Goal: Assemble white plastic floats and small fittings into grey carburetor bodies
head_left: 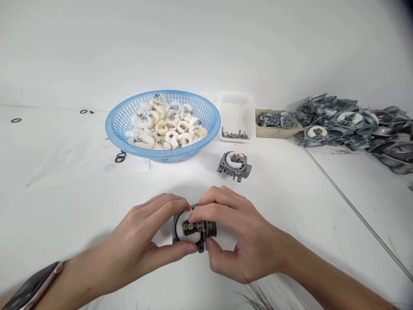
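Observation:
Between both hands, on the white table, is a grey metal carburetor body (176, 230) with its open bowl side up. Inside it lies a white C-shaped float (183, 232), with brass jets in the middle. My left hand (145, 234) grips the left side, fingers at the far rim and thumb along the near rim. My right hand (240, 232) is closed around the right side, index fingertip on the float and thumb by the near right edge, close to the float hinge. Whether a small pin is between those fingers cannot be made out.
A blue basket (111, 129) holds several white floats. Beside it are a white tray (238, 101) with thin metal pins and a beige box (279, 132) of metal parts. Another carburetor body (232, 172) sits nearer me. More are piled (338, 120) at right; black O-rings (120, 157) lie left.

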Motion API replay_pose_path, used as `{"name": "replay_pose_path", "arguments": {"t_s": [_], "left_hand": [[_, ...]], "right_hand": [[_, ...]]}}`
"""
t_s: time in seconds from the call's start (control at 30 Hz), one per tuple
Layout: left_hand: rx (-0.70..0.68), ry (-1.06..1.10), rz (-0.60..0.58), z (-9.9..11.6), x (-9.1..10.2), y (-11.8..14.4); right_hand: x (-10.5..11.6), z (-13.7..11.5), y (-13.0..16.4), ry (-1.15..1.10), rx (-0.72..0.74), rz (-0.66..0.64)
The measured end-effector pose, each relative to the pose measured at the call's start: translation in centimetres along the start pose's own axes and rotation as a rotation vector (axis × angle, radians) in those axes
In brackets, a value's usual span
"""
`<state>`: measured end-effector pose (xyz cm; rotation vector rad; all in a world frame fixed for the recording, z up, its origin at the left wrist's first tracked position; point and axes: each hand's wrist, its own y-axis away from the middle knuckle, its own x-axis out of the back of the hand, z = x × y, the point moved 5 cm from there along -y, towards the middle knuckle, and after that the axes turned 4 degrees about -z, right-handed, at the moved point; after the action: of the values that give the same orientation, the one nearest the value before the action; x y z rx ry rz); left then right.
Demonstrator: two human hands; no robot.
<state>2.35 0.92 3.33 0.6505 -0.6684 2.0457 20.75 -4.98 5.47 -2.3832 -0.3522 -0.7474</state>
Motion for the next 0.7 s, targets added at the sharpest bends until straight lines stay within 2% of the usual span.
{"name": "replay_pose_path", "arguments": {"t_s": [0.7], "left_hand": [[0.011, 0.015, -0.027, -0.01, -0.13, 0.03]], "right_hand": [[0.04, 0.20, 0.00, 0.010, -0.001, 0.040]]}}
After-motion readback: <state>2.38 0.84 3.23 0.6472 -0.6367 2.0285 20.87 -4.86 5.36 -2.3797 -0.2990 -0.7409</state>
